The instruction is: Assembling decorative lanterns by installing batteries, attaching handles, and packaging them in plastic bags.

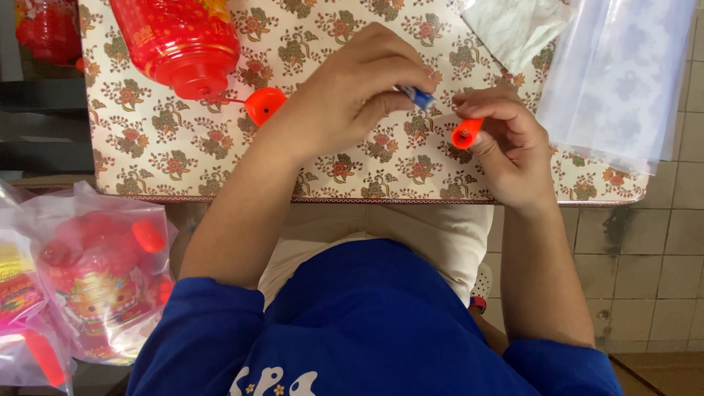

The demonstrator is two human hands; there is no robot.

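- Table (pixel 183 158), floral cloth; served as work surface beneath both hands.
- Red toy lantern (pixel 180 40), lay top left, well apart from hands.
- Left hand (pixel 352 92), fingers pinched shut on small blue piece (pixel 419 97).
- Right hand (pixel 510 147), clamped on orange cap (pixel 466 133), just beside blue piece.

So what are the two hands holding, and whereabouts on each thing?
The left hand pinches a small blue piece by one end; the other end pokes out. The right hand grips a small orange tube around its side, at the fingertips.
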